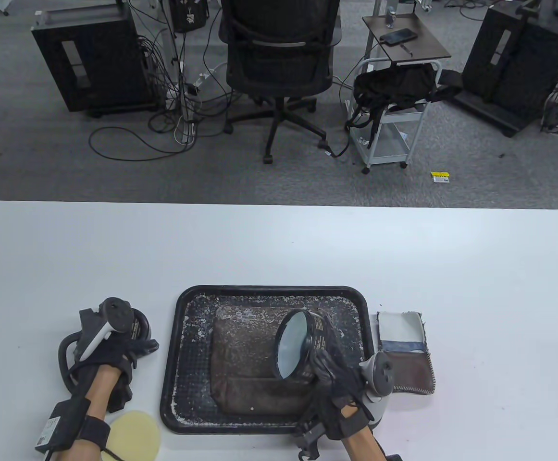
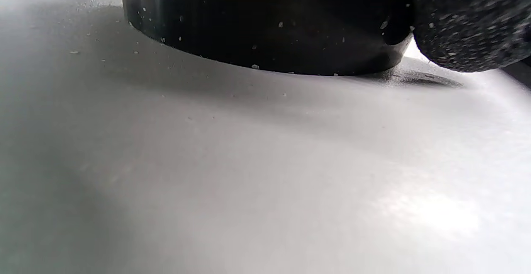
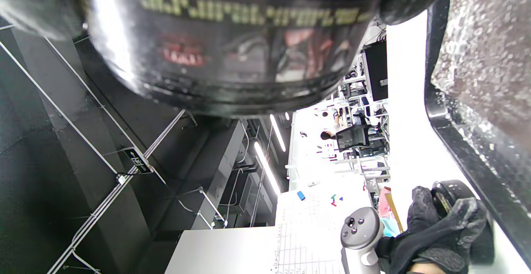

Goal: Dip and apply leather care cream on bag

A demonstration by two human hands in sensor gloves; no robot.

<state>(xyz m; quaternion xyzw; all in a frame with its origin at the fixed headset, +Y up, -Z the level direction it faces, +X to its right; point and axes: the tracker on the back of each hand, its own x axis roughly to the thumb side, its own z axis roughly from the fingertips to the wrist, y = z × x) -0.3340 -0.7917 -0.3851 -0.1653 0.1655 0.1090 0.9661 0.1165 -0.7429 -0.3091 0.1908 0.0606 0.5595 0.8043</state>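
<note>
- Table view: the white rectangular table [image 1: 279,240] carries a black plastic tray [image 1: 175,365] with raised rim, flecked with white residue, near the front edge.
- A brown leather bag [image 1: 242,355], flat and speckled with cream, lies inside that tray. Judged soft and pliable; it will likely shift under rubbing unless pressed down at a bare edge.
- A round black cream tin [image 1: 303,348] with a pale interior is held tilted above the bag, its mouth facing the left side of the view. Judged rigid, light and glossy, hence slippery; best held round the side wall.
- The right hand [image 1: 341,391] has its fingers wrapped round the tin's wall from below. The right wrist view confirms the glossy printed wall close under the fingers.
- The left hand [image 1: 110,355] rests on a second black round object [image 1: 137,324] left of the tray, possibly the tin's lid. Whether the fingers clasp it cannot be told; the left wrist view shows only its dark side standing on the table.
- A folded swatch of white, blue and brown material [image 1: 406,353] lies just right of the tray.
- A pale yellow round applicator pad [image 1: 137,434] lies near the left forearm, untouched; dipping is judged not yet begun.
</note>
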